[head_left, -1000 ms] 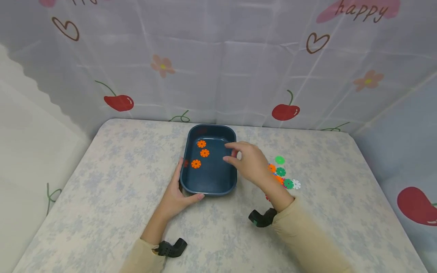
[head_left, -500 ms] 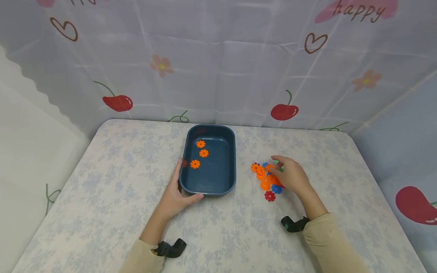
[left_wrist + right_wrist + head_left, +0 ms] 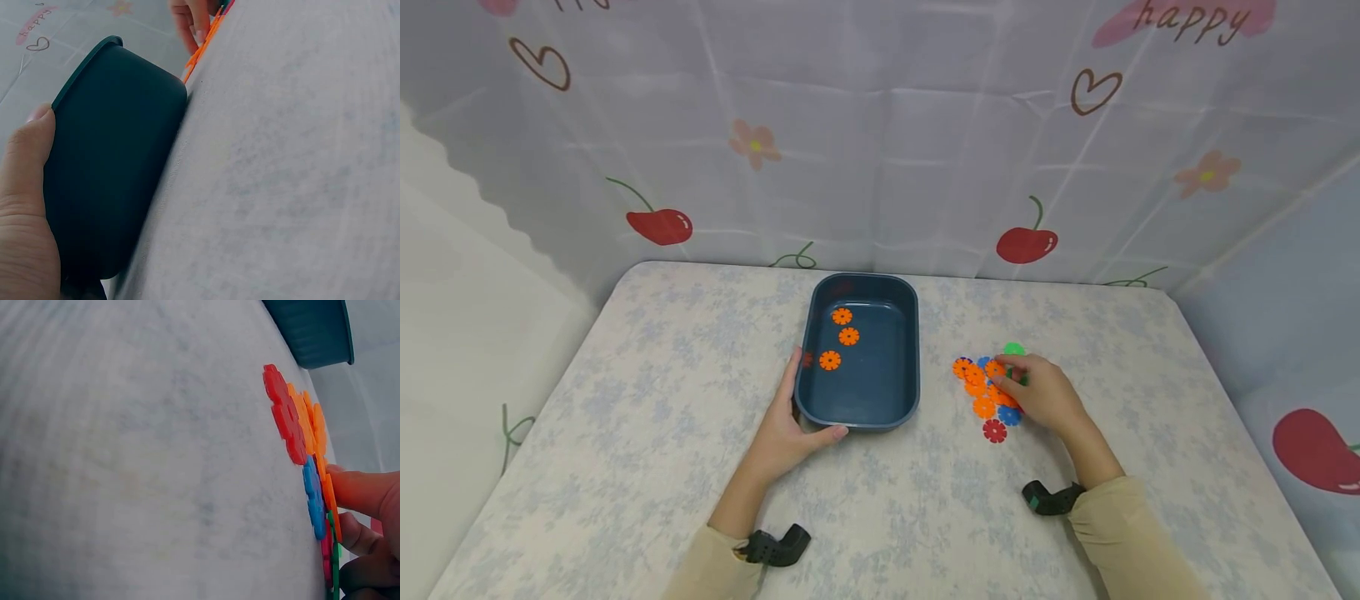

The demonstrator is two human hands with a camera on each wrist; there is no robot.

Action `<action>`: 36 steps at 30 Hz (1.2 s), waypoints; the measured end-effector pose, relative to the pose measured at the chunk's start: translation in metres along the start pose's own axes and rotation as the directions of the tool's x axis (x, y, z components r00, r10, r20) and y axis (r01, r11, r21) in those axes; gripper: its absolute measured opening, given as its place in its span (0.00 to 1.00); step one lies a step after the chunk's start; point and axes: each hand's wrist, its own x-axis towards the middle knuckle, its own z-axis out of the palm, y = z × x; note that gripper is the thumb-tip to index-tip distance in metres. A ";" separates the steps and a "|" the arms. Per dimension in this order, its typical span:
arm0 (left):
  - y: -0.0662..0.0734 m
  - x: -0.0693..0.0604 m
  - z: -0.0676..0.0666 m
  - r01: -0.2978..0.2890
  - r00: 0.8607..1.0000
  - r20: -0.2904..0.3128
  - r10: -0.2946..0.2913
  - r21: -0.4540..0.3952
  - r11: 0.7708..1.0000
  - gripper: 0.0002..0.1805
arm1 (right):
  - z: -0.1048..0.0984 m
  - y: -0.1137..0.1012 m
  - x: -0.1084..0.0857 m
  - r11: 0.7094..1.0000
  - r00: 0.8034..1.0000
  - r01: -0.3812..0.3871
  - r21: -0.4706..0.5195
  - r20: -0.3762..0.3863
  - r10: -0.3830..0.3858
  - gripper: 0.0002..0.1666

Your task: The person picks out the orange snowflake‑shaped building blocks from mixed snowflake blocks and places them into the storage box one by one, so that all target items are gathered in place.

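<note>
My left hand (image 3: 781,433) holds the near left corner of a dark blue rectangular tray (image 3: 857,421), thumb at its front rim and fingers along its left side. Three orange notched plastic discs (image 3: 848,337) lie inside, toward the left. Right of the tray is a loose pile of similar discs: orange, a red disc (image 3: 995,431), a blue disc (image 3: 1010,415) and a light green disc (image 3: 1014,349). Over the pile, my right hand (image 3: 1047,395) pinches an orange disc (image 3: 995,368) at its edge with thumb and forefinger. The palm hides some discs; the right wrist view shows green and pink ones beneath.
A pale floral cloth covers the table (image 3: 662,400). Behind it hangs a white curtain (image 3: 880,167) printed with cherries, hearts and flowers. Each wrist carries a small black camera, the left camera (image 3: 777,546) and the right camera (image 3: 1052,498).
My right hand has moved from above the tray rightward to the pile, and its fingertips have come together at an orange disc. The left hand and tray have stayed put.
</note>
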 end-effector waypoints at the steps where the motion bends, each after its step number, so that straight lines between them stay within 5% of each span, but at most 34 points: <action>1: 0.000 0.000 0.000 0.000 1.000 -0.001 0.000 0.002 1.000 0.69 | 0.000 0.000 0.000 1.000 1.000 0.003 0.002 -0.003 -0.003 0.24; 16: 0.003 0.000 0.000 0.011 1.000 -0.020 -0.010 0.003 1.000 0.70 | -0.002 0.000 -0.001 0.999 0.998 -0.018 0.043 -0.065 0.021 0.19; 36: 0.002 0.000 0.000 -0.001 1.000 -0.024 0.002 0.033 0.999 0.70 | -0.002 0.004 -0.002 0.990 0.996 -0.056 0.128 -0.068 0.066 0.30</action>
